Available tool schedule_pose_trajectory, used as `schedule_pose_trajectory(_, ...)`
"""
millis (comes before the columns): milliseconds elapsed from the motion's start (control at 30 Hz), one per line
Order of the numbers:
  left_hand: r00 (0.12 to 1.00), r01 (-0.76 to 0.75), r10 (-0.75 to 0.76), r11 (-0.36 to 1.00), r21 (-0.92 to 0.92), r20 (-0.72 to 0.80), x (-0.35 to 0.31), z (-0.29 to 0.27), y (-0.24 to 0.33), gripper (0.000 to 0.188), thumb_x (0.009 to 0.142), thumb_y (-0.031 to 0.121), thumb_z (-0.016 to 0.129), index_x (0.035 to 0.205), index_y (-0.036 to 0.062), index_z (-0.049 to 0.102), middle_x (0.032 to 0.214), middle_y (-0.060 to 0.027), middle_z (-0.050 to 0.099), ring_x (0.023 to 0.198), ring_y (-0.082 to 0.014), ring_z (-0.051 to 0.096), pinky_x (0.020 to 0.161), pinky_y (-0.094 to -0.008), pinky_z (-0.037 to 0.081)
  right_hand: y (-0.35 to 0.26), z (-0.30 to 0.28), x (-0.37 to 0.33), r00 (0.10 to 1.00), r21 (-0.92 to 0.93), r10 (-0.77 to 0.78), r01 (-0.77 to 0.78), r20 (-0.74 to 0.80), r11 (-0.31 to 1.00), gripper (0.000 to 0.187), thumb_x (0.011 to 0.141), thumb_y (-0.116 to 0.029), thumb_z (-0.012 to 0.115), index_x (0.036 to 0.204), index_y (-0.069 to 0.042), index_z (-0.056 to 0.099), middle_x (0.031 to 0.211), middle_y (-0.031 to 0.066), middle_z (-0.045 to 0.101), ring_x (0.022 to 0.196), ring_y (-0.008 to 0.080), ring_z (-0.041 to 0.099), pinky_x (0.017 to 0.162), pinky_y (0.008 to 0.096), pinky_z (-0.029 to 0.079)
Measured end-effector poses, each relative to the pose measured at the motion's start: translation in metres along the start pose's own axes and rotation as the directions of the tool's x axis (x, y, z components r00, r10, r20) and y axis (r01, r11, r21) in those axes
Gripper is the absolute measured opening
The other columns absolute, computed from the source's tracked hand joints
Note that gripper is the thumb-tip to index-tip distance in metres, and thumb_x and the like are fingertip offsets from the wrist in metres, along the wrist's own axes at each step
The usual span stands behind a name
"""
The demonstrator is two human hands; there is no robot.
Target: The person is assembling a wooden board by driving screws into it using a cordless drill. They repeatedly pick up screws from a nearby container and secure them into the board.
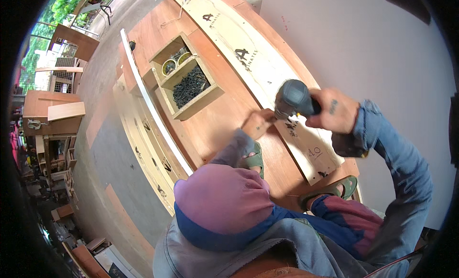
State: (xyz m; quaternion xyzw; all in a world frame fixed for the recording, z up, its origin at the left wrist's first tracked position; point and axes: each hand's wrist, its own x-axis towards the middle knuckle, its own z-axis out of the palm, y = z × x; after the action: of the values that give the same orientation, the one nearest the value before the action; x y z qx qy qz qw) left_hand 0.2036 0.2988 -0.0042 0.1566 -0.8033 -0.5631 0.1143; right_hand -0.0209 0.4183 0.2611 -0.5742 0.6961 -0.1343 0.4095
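Observation:
My right hand [336,110] grips a dark cordless drill [294,96] whose front end points down and left. A small light glows beneath its head. My left hand [257,124] is closed, its fingertips pinched together by the drill's front end, at the edge of a long pale wooden board [260,70]. Whatever those fingertips hold is too small to make out. Dark markings and pencil lines run along the board, which lies on reddish plywood [224,94]. My feet, in green sandals [255,161], rest either side of the board's near end.
Left of the board sits a divided wooden box [217,89] with black screws [191,87] and two round tubs. A long white-edged strip [146,96] runs beyond it, beside more pale boards [138,139]. A large grey-white panel [373,63] borders the right. Wooden furniture [52,113] stands far left.

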Motion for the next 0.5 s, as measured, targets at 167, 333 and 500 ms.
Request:
schedule_pose_trajectory(167, 0.990, -0.041, 0.044, 0.999, 0.025, -0.137, 0.037, -0.035, -0.003, 0.042, 0.088, -0.012, 0.049, 0.124, -0.0011, 0.069, 0.116, -0.0068, 0.075, 0.108, -0.0153, 0.068, 0.095, -0.0294, 0.052, -0.010, -0.003, 0.056, 0.999, -0.087, 0.017, -0.021, -0.043, 0.996, 0.030, 0.077, -0.019, 0.072, 0.096, 0.004, 0.071, 0.071, 0.0188, 0.069, 0.066, 0.0276, 0.070, 0.061, 0.0390, 0.056)
schedule_pose_trajectory(333, 0.952, 0.201, -0.260, 0.928, -0.314, -0.159, 0.057, -0.046, -0.008, 0.034, 0.090, -0.004, 0.069, 0.122, 0.0041, 0.074, 0.115, -0.0044, 0.075, 0.107, -0.0128, 0.065, 0.097, -0.0290, 0.050, -0.013, -0.003, 0.096, 0.991, -0.110, 0.105, -0.114, -0.085, 0.987, 0.030, 0.078, -0.018, 0.071, 0.101, 0.002, 0.073, 0.073, 0.0151, 0.071, 0.059, 0.0206, 0.071, 0.054, 0.0344, 0.057)
schedule_pose_trajectory(500, 0.952, 0.259, -0.247, 0.965, 0.044, -0.181, 0.059, -0.052, -0.011, 0.027, 0.092, 0.005, 0.067, 0.118, 0.0064, 0.075, 0.112, -0.0102, 0.076, 0.104, -0.0198, 0.068, 0.097, -0.0319, 0.051, -0.004, 0.005, 0.103, 0.989, -0.102, 0.106, -0.116, -0.103, 0.988, 0.033, 0.078, -0.020, 0.071, 0.104, 0.000, 0.072, 0.077, 0.0143, 0.072, 0.059, 0.0214, 0.070, 0.053, 0.0352, 0.057)
